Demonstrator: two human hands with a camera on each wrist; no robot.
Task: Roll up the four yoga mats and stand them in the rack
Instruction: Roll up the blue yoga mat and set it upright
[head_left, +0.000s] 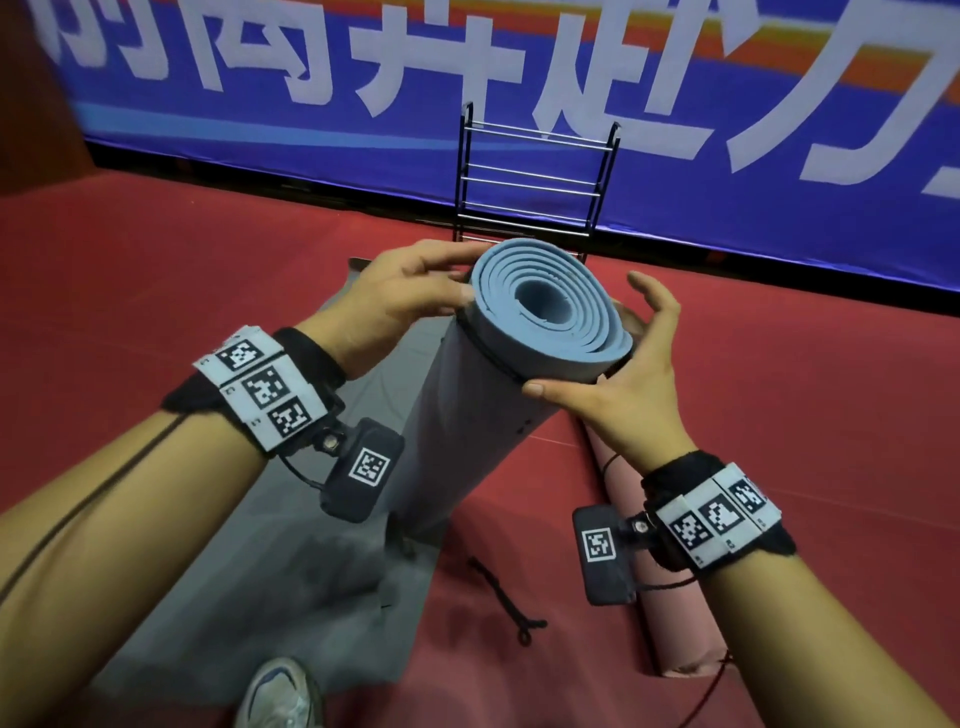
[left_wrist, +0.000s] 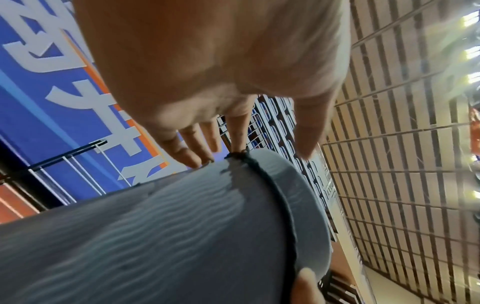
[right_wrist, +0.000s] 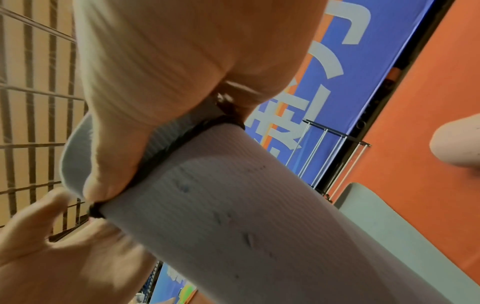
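Blue mat (head_left: 483, 395) rolled, tilted upright, black cord near top end; grey mat (head_left: 291, 561) flat; pink mat (head_left: 675, 623) rolled, lying; rack (head_left: 535, 176) behind.

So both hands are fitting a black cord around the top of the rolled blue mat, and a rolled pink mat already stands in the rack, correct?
Not quite: in the head view the rolled pink foam mat lies on the red floor, and the black metal rack holds nothing. Both hands are at the black cord on the rolled blue foam mat.

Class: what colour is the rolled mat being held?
Light blue mat; clearest in the head view.
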